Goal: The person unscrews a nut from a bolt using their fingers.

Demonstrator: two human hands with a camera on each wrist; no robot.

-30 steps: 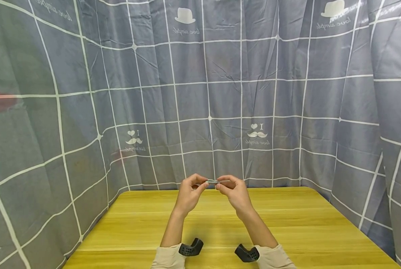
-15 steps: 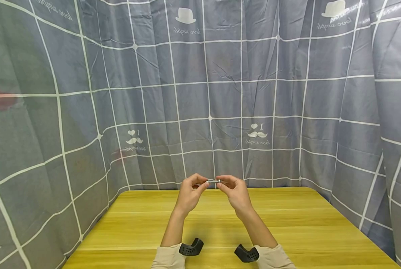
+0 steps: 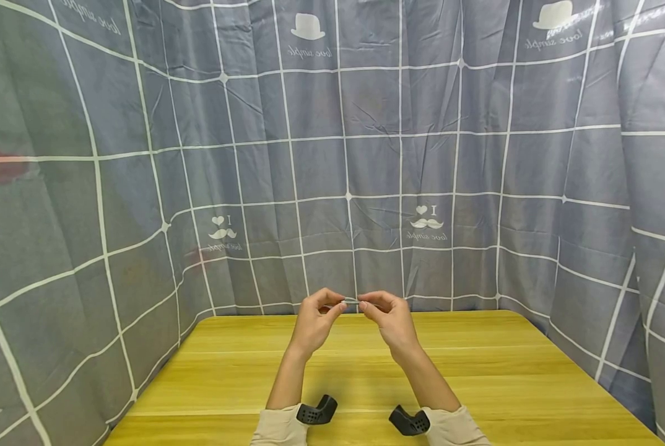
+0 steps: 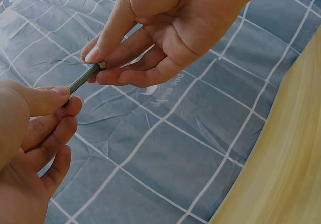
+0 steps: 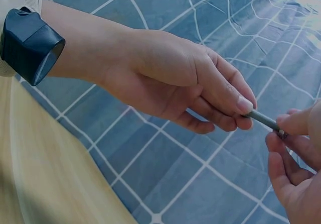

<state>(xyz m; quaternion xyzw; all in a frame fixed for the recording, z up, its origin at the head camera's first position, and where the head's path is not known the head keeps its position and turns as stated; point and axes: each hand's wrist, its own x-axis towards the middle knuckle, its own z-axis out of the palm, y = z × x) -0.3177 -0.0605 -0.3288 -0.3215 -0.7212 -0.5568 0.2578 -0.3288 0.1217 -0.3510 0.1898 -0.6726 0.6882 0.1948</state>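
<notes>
A thin grey threaded bolt (image 4: 83,79) spans the gap between the two hands, held in the air past the table's far edge in the head view. The left hand (image 3: 312,322) pinches one end between thumb and fingers, and that end is hidden by them. At the other end sits a small shiny nut (image 5: 281,133), which the right hand (image 3: 388,319) pinches with thumb and fingertips. In the left wrist view the left thumb (image 4: 52,99) lies along the thread, while the right thumb (image 4: 103,45) presses at the nut.
Below the hands is a yellow wood-grain table (image 3: 355,384). A grey checked curtain (image 3: 377,161) surrounds it at the back and sides. Black wrist mounts (image 3: 317,410) sit at both sleeve cuffs.
The right fingertips have shifted slightly around the bolt's end; the bright nut seen there half a second ago is now mostly covered in the head view. The left hand stays put.
</notes>
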